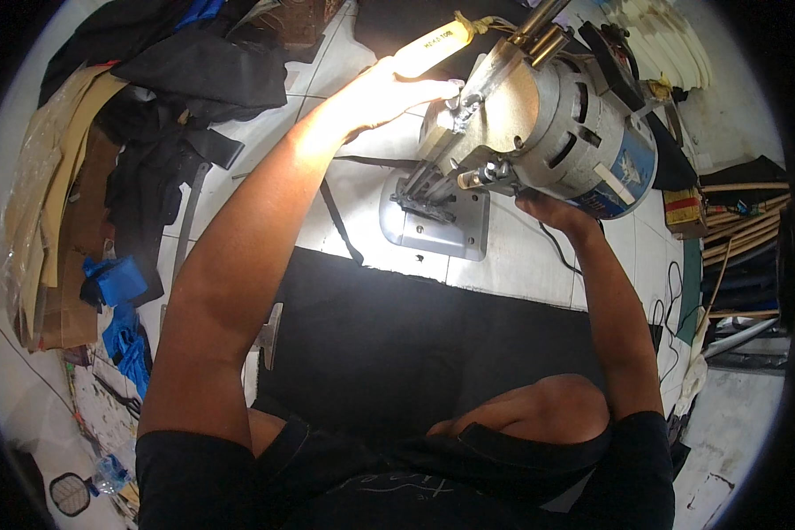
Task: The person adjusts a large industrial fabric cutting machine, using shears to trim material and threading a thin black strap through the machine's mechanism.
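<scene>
A fabric cutting machine (552, 128) stands before me, with a rounded grey motor, a blue label and a metal base plate (459, 231). My left hand (371, 99), brightly lit, is at a yellow handle-like piece (433, 49) on the machine's left. The yellow piece comes out between thumb and fingers, and one digit reaches toward the machine's metal front. The fingers behind it are hidden. My right hand (552, 212) is closed against the lower side of the motor, its fingertips partly under it. Black fabric (397, 336) lies spread between the machine and my legs.
Cardboard sheets (66, 177), dark cloth (208, 66) and blue cloth pieces (119, 278) lie at the left. A metal ruler (190, 212) rests on the white tiled floor. Fabric rolls (751, 230) and a small box (683, 212) are at the right, near thin cables (671, 296).
</scene>
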A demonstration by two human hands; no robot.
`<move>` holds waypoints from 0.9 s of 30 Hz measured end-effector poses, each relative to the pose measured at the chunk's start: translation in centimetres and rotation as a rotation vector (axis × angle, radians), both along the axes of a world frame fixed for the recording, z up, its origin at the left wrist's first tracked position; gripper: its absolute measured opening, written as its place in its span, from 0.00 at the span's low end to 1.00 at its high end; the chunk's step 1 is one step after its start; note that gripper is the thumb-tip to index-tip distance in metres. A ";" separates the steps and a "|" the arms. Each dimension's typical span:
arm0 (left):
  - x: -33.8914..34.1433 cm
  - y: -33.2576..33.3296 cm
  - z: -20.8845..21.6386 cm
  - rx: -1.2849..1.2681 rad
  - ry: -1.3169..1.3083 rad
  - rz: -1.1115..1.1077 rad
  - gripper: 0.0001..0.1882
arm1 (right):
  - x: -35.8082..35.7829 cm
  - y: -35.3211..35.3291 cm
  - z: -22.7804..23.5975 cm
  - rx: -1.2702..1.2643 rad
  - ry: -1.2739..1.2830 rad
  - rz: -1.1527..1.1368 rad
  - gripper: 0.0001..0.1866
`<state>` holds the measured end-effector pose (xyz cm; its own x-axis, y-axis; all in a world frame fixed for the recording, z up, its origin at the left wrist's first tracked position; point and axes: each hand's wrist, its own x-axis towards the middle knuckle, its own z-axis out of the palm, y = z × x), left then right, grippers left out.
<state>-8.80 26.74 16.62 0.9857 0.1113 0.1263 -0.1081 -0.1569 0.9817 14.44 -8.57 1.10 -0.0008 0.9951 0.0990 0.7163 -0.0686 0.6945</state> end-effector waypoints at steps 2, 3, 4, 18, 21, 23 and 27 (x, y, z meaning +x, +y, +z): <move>-0.2 0.1 0.2 0.015 0.024 -0.001 0.32 | -1.0 0.5 0.7 0.072 0.269 -0.098 0.19; -0.2 0.0 0.4 0.023 0.031 0.003 0.32 | -0.9 0.4 0.9 0.067 0.255 -0.083 0.19; -0.3 -0.2 0.6 0.038 0.037 0.019 0.32 | -0.8 0.4 0.9 0.040 0.108 -0.055 0.19; -0.8 0.2 1.3 0.217 -0.095 0.131 0.24 | -2.5 2.4 1.5 0.052 0.213 0.037 0.17; -0.4 -1.0 2.9 0.242 -0.107 0.133 0.24 | -1.2 0.6 2.9 0.048 0.337 -0.061 0.17; -0.1 -1.3 2.8 0.206 -0.085 0.109 0.25 | -0.5 -0.4 2.7 -0.009 0.197 -0.052 0.17; -0.8 -1.3 2.4 0.192 -0.127 0.077 0.30 | -1.5 0.2 3.3 -0.019 0.095 0.015 0.18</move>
